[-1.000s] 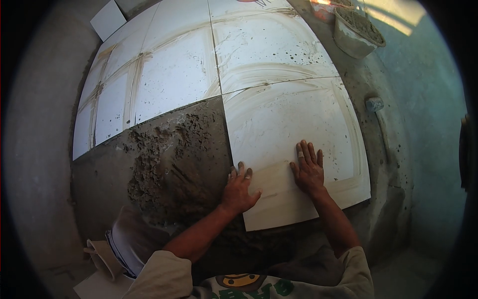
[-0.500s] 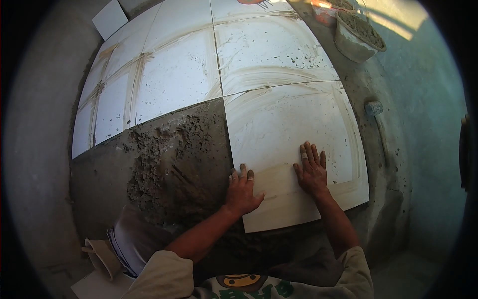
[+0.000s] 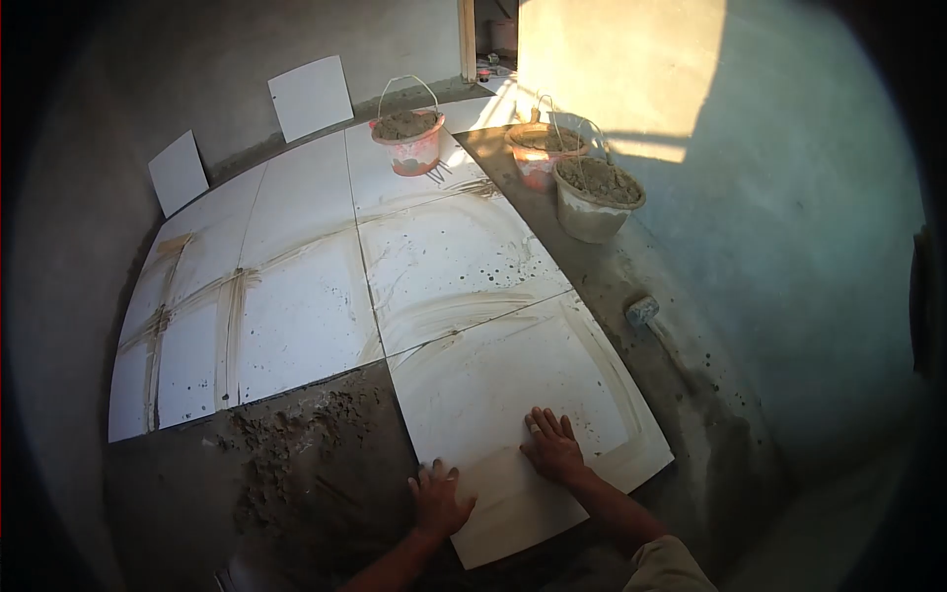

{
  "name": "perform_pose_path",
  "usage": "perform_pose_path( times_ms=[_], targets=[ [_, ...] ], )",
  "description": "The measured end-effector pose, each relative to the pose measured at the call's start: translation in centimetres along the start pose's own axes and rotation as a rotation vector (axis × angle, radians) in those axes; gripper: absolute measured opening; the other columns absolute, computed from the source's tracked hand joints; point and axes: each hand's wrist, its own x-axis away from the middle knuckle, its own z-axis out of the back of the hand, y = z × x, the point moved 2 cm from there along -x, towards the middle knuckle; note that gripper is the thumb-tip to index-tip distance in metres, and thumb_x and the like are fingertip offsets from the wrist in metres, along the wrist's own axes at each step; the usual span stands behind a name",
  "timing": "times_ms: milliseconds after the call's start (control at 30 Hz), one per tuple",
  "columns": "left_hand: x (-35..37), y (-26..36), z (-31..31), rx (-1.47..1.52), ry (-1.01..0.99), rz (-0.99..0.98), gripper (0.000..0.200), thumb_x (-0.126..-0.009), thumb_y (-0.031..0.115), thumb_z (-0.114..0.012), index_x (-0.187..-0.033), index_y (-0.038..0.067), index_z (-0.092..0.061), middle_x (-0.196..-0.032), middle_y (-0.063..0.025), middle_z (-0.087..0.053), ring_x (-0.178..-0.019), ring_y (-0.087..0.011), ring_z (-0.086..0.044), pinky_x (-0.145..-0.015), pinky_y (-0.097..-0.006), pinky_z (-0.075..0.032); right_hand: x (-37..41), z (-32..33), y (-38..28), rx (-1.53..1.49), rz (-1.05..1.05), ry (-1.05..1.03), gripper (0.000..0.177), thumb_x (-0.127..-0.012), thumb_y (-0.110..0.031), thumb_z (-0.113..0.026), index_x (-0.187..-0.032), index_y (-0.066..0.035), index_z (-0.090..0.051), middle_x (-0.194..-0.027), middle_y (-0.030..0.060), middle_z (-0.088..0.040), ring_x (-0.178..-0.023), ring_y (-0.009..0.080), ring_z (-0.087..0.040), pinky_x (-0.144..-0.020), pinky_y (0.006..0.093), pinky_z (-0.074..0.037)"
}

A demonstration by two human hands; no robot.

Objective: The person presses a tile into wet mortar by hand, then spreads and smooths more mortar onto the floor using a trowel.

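Observation:
A large white floor tile (image 3: pixel 513 380), smeared with grey-brown slurry, lies at the near right end of the laid tiles. My right hand (image 3: pixel 554 449) rests flat on it, fingers stretched out. At the tile's left edge is my left hand (image 3: pixel 439 501), its fingers spread over the border and touching the surface. Neither hand holds anything. Left of this tile spreads rough wet mortar (image 3: pixel 286 464), lumpy and dark. Other white tiles (image 3: pixel 306 306) lie beyond, with dirty joints and mortar spots.
A mallet (image 3: pixel 643 312) lies on the floor to the right. A red-stained bucket of mortar (image 3: pixel 412 148) stands on the far tiles. A mortar-filled bucket (image 3: pixel 595 212) and a reddish bucket (image 3: pixel 538 148) stand by the right wall. Loose tiles (image 3: pixel 311 99) lean against the far wall.
The view has tilted up, bringing the far wall, doorway and buckets into sight. My right hand has shifted slightly left across the tile; my left hand stays at its left edge.

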Motion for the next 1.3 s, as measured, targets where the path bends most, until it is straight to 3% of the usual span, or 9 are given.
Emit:
perform_pose_path(
  times_ms=[100, 267, 400, 567, 800, 933, 1033, 1267, 1300],
  targets=[
    [-0.8, 0.7, 1.4, 0.102, 0.137, -0.069, 0.062, -0.082, 0.039, -0.068, -0.129, 0.001, -0.055, -0.144, -0.0263, -0.038, -0.137, -0.045, -0.03, -0.104, -0.0696, -0.026, 2.4, 0.6, -0.3, -0.128, -0.053, 0.113, 0.065, -0.097, -0.041, -0.049, -0.146, -0.002, -0.033, -0.155, 0.0191, -0.024, -0.146, 0.0325, -0.02, -0.118, 0.0481, -0.015],
    [-1.6, 1.2, 1.9, 0.2, 0.101, -0.127, 0.058, -0.085, 0.035, -0.066, -0.13, 0.002, -0.054, -0.142, -0.0263, -0.04, -0.135, -0.0448, -0.034, -0.105, -0.0647, -0.029, 6.3, 1.6, 1.6, -0.165, -0.12, 0.211, 0.064, -0.094, -0.036, -0.056, -0.14, 0.003, -0.038, -0.148, 0.0252, -0.033, -0.139, 0.0386, -0.031, -0.115, 0.0472, -0.025],
    [-2.5, 0.1, 7.1, 0.28, 0.095, -0.234, 0.054, -0.088, 0.034, -0.065, -0.133, 0.005, -0.053, -0.138, -0.0235, -0.048, -0.131, -0.0392, -0.043, -0.109, -0.0459, -0.034, 9.3, 3.8, 3.1, -0.191, -0.127, 0.273, 0.054, -0.094, -0.027, -0.058, -0.135, 0.006, -0.044, -0.144, 0.027, -0.038, -0.132, 0.0417, -0.039, -0.109, 0.0445, -0.035],
    [-4.9, -5.4, 18.6, 0.347, 0.06, 0.012, 0.056, -0.091, 0.038, -0.062, -0.136, 0.006, -0.051, -0.138, -0.0221, -0.05, -0.131, -0.0351, -0.046, -0.109, -0.0404, -0.036, 12.7, 5.3, 9.3, -0.081, -0.421, 0.163, 0.051, -0.098, -0.032, -0.052, -0.133, 0.004, -0.047, -0.143, 0.0236, -0.042, -0.132, 0.0389, -0.041, -0.108, 0.0445, -0.036],
    [0.5, -13.5, 28.8, 0.158, 0.204, 0.369, 0.054, -0.093, 0.043, -0.058, -0.132, 0.005, -0.055, -0.128, -0.0237, -0.059, -0.123, -0.036, -0.054, -0.103, -0.042, -0.043, 13.8, 5.3, 9.5, -0.075, -0.455, 0.131, 0.046, -0.098, -0.029, -0.054, -0.128, 0.005, -0.052, -0.133, 0.0251, -0.051, -0.124, 0.04, -0.048, -0.105, 0.0454, -0.038],
    [4.2, -20.2, 24.8, 0.23, 0.184, 0.398, 0.054, -0.093, 0.043, -0.058, -0.13, 0.003, -0.057, -0.128, -0.0214, -0.059, -0.123, -0.0345, -0.054, -0.104, -0.0398, -0.041, 14.2, 2.8, 7.6, -0.104, -0.422, 0.189, 0.047, -0.094, -0.03, -0.059, -0.128, 0.002, -0.053, -0.131, 0.0225, -0.054, -0.123, 0.0383, -0.05, -0.104, 0.0445, -0.04],
    [3.3, -18.6, 23.2, 0.098, -0.012, 0.332, 0.053, -0.094, 0.036, -0.06, -0.132, 0.001, -0.055, -0.132, -0.021, -0.057, -0.125, -0.0347, -0.053, -0.106, -0.0403, -0.039, 15.6, 0.9, 5.8, -0.137, -0.399, 0.291, 0.048, -0.092, -0.03, -0.06, -0.129, 0.0, -0.052, -0.133, 0.0218, -0.053, -0.124, 0.037, -0.049, -0.107, 0.0443, -0.037],
    [0.3, -15.6, 18.6, 0.217, -0.171, 0.161, 0.052, -0.095, 0.033, -0.058, -0.136, 0.001, -0.052, -0.136, -0.0201, -0.054, -0.129, -0.0323, -0.049, -0.108, -0.0389, -0.035, 27.6, 3.7, 3.2, -0.229, -0.778, 0.518, 0.05, -0.093, -0.03, -0.06, -0.13, 0.002, -0.05, -0.129, 0.0234, -0.054, -0.12, 0.0398, -0.05, -0.103, 0.0446, -0.04],
    [0.4, -15.5, 18.0, 0.194, -0.216, 0.142, 0.052, -0.095, 0.033, -0.058, -0.136, 0.002, -0.053, -0.136, -0.02, -0.054, -0.129, -0.0322, -0.049, -0.107, -0.039, -0.036, 31.5, 2.5, 4.2, -0.151, -0.993, 0.507, 0.054, -0.093, -0.033, -0.06, -0.132, 0.003, -0.048, -0.13, 0.0244, -0.053, -0.122, 0.0403, -0.049, -0.104, 0.0452, -0.039]
  ],
)
